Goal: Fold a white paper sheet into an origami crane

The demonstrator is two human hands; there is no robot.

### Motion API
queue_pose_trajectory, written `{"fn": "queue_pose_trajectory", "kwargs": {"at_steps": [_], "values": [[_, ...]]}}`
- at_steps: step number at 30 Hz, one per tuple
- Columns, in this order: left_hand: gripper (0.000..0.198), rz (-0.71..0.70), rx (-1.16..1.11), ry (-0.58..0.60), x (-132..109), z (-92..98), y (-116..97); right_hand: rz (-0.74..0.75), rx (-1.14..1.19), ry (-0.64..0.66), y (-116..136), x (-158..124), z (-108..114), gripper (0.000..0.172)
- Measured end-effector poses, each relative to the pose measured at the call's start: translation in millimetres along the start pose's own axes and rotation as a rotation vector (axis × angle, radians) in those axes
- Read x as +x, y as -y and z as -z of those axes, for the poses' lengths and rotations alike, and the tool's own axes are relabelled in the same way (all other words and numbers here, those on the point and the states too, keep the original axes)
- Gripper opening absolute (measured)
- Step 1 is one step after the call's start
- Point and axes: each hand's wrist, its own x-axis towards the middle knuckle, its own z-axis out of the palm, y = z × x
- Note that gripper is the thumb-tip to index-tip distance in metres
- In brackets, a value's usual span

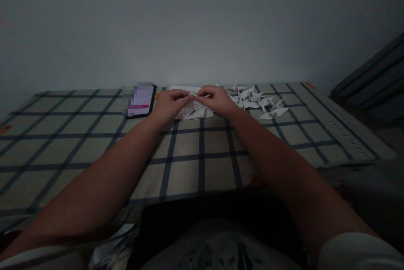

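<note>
My left hand (171, 102) and my right hand (217, 99) meet at the far side of the table, thumbs and forefingers pinched together. Between the fingertips is a small piece of white paper, mostly hidden by the fingers, so its folded shape cannot be made out. Right below them lies white paper (200, 112), creased and flat on the cloth. Close to my right hand, on its right, several folded white paper cranes (252, 98) sit in a loose heap.
A phone (142, 101) with a lit screen lies left of my left hand. The checked tablecloth (186, 165) covers the table, which meets a plain wall (202, 26) behind. Dark folded fabric (375, 78) hangs at the far right. A crumpled plastic bag (110, 247) shows below the table edge.
</note>
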Motion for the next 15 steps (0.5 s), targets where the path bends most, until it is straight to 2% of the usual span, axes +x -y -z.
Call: {"fn": "queue_pose_trajectory", "kwargs": {"at_steps": [4, 9, 15], "values": [[0.037, 0.017, 0.004, -0.011, 0.3, 0.0, -0.5, -0.011, 0.057, -0.038, -0.1, -0.1, -0.7, 0.029], [0.034, 0.022, -0.010, 0.012, -1.0, -0.8, -2.6, -0.030, 0.037, -0.051, 4.1, -0.1, 0.4, 0.021], [0.036, 0.046, -0.079, -0.030, -0.9, -2.9, 0.7, -0.038, 0.054, -0.044, 5.5, 0.4, -0.4, 0.020]]}}
